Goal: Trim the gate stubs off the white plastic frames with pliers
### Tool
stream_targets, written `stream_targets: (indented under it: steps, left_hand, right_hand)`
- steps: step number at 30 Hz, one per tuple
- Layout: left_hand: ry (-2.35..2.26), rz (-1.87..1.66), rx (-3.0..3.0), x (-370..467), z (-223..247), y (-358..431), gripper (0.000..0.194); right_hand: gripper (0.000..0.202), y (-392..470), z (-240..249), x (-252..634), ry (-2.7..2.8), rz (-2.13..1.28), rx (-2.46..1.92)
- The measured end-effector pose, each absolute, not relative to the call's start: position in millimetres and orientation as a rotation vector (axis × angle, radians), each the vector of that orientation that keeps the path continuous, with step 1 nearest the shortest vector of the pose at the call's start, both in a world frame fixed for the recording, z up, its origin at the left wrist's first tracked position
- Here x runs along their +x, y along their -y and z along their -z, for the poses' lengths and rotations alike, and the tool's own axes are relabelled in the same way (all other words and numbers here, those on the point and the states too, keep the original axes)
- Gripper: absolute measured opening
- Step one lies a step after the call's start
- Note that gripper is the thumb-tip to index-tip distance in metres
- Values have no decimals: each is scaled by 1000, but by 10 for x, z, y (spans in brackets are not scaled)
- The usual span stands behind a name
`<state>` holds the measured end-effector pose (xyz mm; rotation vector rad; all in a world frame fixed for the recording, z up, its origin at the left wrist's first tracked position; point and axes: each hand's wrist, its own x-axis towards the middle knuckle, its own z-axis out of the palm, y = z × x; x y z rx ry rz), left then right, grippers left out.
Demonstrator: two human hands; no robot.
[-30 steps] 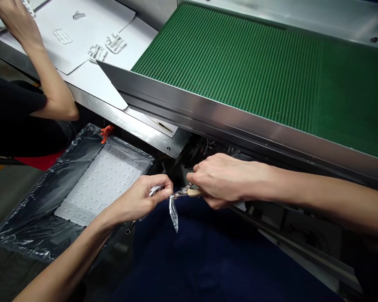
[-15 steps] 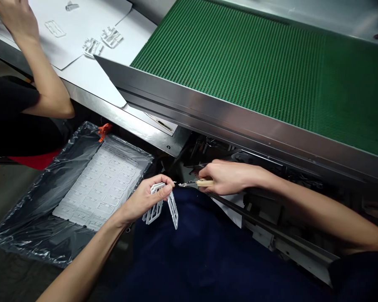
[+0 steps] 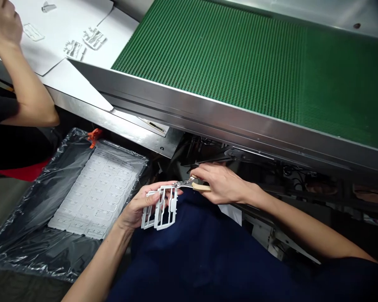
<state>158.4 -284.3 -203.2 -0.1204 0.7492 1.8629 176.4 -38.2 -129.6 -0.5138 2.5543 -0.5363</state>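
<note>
Two white plastic frames (image 3: 166, 209) hang from my left hand (image 3: 137, 207), which is closed with the thumb pressed on them. Slots and small tabs show along their bars. My right hand (image 3: 219, 182) is wrapped round a pair of nippers (image 3: 199, 187) with cream-coloured grips. The metal jaws meet the upper right corner of the nearer frame, by my left fingertips. Whether the jaws are closed on the plastic is too small to tell. Both hands are above my dark blue clothing.
Left below stands a bin lined with clear plastic (image 3: 22, 260), holding rows of white parts (image 3: 85, 197); an orange clip (image 3: 94, 136) is on its rim. Ahead runs a green conveyor belt (image 3: 223, 63) behind a metal side rail. White parts (image 3: 93, 38) lie on the table near a co-worker's arm (image 3: 28, 84).
My left hand has turned the frames so their flat side faces me. The nippers, earlier just apart from my left fingers, now touch the nearer frame's corner. The view has shifted slightly right.
</note>
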Motion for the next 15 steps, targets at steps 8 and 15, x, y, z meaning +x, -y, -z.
stream_targets:
  steps: [8,15]
  left_hand:
    - [-768,-1868,-112,1600,1989,2801,47]
    - [-756,-1839,-91,1592,1978,2822,48]
  right_hand:
    - [22,334,1243,1717,-2542,383,-683]
    - [16,314,1189,1661,-2460,439,-698]
